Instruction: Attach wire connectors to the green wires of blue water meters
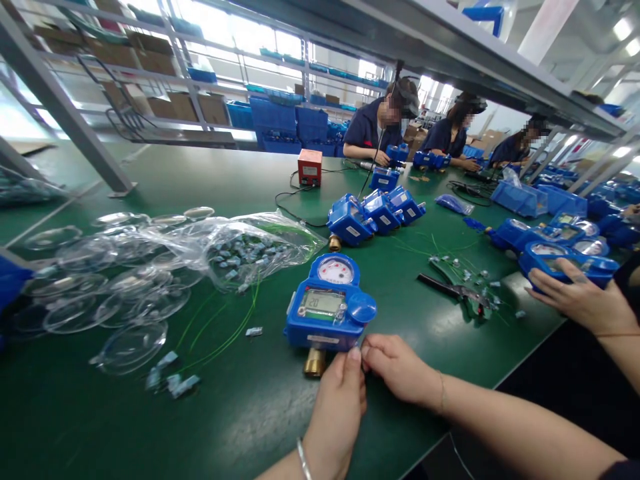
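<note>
A blue water meter (330,305) with a round dial, a small display and a brass fitting lies on the green table (260,413) in front of me. My left hand (336,407) and my right hand (397,369) meet at its near right corner. Fingers of both hands are pinched together against the casing; what they pinch is too small to make out.
Clear round lids (130,343), a plastic bag of small grey parts (250,250) and green wires lie to the left. More blue meters (375,213) sit behind. A co-worker's hand (580,300) rests on a meter at right. Pliers (453,290) lie nearby. Other people work at the far end.
</note>
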Demonstrator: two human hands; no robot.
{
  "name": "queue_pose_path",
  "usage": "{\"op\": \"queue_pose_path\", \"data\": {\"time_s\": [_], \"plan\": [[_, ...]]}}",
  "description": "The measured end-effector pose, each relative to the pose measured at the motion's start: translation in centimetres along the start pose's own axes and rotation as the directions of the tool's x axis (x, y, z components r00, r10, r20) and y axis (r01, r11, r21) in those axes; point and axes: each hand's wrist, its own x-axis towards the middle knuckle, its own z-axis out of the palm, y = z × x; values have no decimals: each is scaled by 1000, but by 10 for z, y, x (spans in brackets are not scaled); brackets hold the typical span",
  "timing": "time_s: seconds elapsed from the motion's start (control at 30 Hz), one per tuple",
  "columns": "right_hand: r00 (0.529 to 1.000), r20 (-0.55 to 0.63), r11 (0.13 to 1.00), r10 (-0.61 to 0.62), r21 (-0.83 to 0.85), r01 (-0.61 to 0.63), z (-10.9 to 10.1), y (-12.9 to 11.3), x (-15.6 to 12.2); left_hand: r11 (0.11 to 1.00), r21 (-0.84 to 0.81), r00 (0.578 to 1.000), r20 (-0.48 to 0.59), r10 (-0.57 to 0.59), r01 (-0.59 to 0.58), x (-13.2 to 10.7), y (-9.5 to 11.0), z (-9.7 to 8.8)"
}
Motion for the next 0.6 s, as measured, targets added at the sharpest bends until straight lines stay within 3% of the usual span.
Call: {"op": "queue_pose_path", "data": {"time_s": [0.13,0.23,0.3,0.37,0.47,0.6], "plan": [[987,-107,992,122,45,-118,-11,-1,2,999,49,999,37,-19,18,-9,9,-2],[925,-346,986,160,109,-130,-9,-13,-3,946,309,976,154,-155,101,-23,23,-7],[869,-483,987,105,155,-33,-1,-25,-7,827,561,949,247,-197,25,-34,34,-14],[847,-531,986,17,147,73,9,-36,-9,667,723,933,342,-115,-183,-43,45,-24],[862,-502,994,-76,29,105,19,-46,-8,399,794,885,450,121,-458,-54,55,-43],[882,-445,987,-156,-94,127,12,-49,7,164,806,805,505,313,-569,-59,59,-83]]}}
